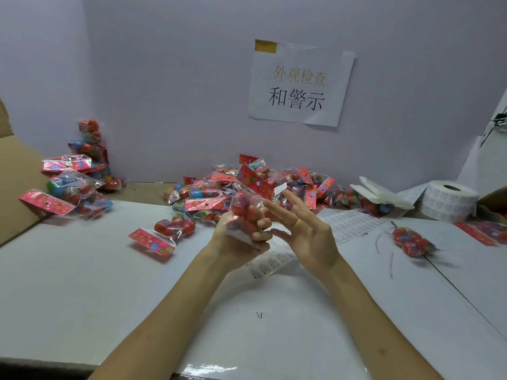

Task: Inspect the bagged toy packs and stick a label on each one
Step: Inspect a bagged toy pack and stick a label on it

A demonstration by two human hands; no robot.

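My left hand point(241, 239) grips a clear bagged toy pack point(248, 207) full of red balls, with a red printed header card, held up over the middle of the table. My right hand point(307, 234) is beside it with fingers spread straight. A small white label point(280, 188) sticks to the tip of one right finger, just above the pack. A heap of unsorted toy packs point(219, 193) lies behind my hands against the wall.
A label roll point(447, 200) and a label sheet point(354, 224) lie at the right. One pack point(411, 241) lies alone at right. More packs point(71, 185) are stacked at left by a cardboard box point(16, 182). A paper sign point(300, 83) hangs on the wall.
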